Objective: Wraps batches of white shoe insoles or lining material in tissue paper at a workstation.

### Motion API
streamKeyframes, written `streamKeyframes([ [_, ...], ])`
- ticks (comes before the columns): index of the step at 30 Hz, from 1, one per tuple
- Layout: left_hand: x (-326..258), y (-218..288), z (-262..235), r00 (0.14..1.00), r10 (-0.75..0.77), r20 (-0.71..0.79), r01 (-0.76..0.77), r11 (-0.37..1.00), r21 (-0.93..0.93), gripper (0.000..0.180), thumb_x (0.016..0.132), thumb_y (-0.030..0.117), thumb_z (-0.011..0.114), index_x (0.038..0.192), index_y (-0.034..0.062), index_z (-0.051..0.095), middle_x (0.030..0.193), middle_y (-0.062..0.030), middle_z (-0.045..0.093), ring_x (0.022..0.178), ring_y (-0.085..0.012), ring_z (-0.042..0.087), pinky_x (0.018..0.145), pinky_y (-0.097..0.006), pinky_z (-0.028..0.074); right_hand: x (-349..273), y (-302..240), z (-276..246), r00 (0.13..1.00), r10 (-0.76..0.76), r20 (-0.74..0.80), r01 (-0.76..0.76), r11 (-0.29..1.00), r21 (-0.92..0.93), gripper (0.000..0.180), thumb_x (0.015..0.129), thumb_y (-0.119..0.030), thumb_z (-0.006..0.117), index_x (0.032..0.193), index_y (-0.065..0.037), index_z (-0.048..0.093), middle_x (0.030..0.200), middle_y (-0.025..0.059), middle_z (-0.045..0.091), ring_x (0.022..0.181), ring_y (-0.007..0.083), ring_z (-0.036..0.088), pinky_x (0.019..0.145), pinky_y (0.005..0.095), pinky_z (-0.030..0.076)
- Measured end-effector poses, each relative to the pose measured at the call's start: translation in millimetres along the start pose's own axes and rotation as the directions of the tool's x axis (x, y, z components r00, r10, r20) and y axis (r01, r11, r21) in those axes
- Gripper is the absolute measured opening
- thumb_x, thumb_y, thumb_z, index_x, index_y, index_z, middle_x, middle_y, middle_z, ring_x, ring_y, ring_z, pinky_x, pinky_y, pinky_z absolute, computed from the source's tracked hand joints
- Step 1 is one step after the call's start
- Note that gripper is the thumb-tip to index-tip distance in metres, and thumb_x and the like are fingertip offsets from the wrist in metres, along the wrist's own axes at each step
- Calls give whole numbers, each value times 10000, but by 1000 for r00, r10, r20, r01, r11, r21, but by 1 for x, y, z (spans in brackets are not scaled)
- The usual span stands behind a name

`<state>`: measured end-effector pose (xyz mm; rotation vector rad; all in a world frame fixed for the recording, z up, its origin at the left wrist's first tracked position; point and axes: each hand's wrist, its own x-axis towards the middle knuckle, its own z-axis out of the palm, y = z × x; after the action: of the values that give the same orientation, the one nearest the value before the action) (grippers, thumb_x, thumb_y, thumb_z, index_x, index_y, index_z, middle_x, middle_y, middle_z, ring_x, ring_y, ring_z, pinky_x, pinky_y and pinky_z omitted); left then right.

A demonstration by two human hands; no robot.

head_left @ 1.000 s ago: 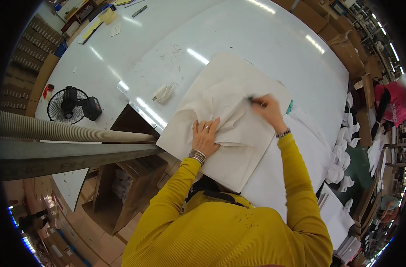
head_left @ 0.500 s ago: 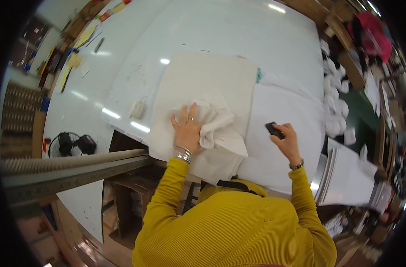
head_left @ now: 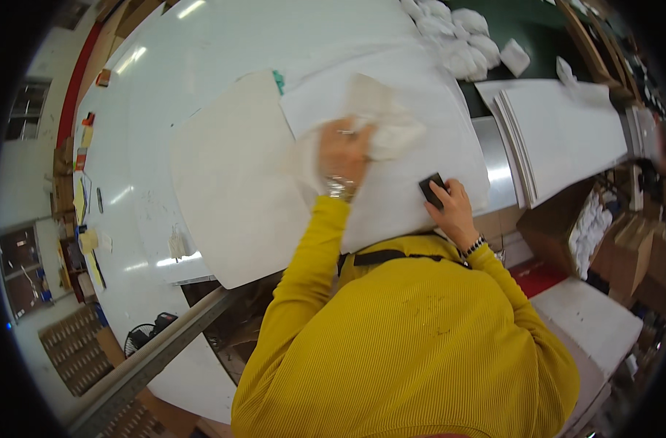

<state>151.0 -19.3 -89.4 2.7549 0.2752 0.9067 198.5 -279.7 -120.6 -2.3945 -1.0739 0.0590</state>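
My left hand (head_left: 342, 155), blurred by motion, grips a crumpled cream cloth (head_left: 380, 102). The cloth spreads past my fingers over a smooth white sheet or fabric pile (head_left: 391, 197), and part of it trails toward the left. To the left lies a flat cream sheet (head_left: 231, 182) with rounded corners. In my right hand (head_left: 453, 212) is a small black rectangular block (head_left: 433, 191), pinched between thumb and fingers near the right side of the white pile.
White bundles (head_left: 464, 44) lie on a green surface (head_left: 508, 33) at the far right. Stacked white boards (head_left: 559, 139) stand right of the table. A small fan (head_left: 147, 332) and a metal rail (head_left: 150, 358) are at lower left. Pens and papers line the table's left edge.
My left hand has carried the crumpled cloth from the cream sheet onto the white pile at the right. The view has turned rightward. My right hand still holds the black block.
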Motion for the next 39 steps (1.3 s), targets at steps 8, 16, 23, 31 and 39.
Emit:
streamKeyframes([
  [8,-32,47,47,919,-189,346,356,776,-520,547,664,64,643,1186,95,481,1247,-240,428,1122,-458,445,938,-460,401,9,21,2,999,-50,-12,51,990,130,414,691,-166,738,1071,-60,611,1013,175,484,933,342,504,805,397,438],
  [16,25,53,46,996,86,-8,-85,960,-267,321,648,-39,621,930,92,542,1198,-203,483,1032,-392,501,860,-434,440,76,34,25,990,-88,-108,103,986,135,394,679,-167,713,1053,-80,623,988,133,505,939,321,502,803,392,442],
  [23,-30,44,47,947,40,318,50,961,-271,247,696,71,615,928,77,533,1232,-243,444,1189,-432,386,1041,-550,264,60,36,-15,1000,2,15,-5,985,174,337,675,-128,712,995,-36,658,987,130,527,965,303,509,841,364,449],
  [31,-34,102,13,871,-133,473,110,991,75,434,729,164,613,1146,82,530,1303,-328,371,1273,-495,273,1042,-597,204,54,54,-12,997,77,-23,-71,980,186,359,661,-124,729,1003,-33,673,997,122,529,949,282,515,840,342,451],
  [39,-18,39,10,815,-195,545,333,928,-167,356,733,110,620,1081,173,577,1057,-134,582,820,-311,603,681,-398,498,47,53,-44,953,65,-297,-5,980,199,330,660,-128,712,971,-31,661,983,145,527,919,310,520,797,366,464],
])
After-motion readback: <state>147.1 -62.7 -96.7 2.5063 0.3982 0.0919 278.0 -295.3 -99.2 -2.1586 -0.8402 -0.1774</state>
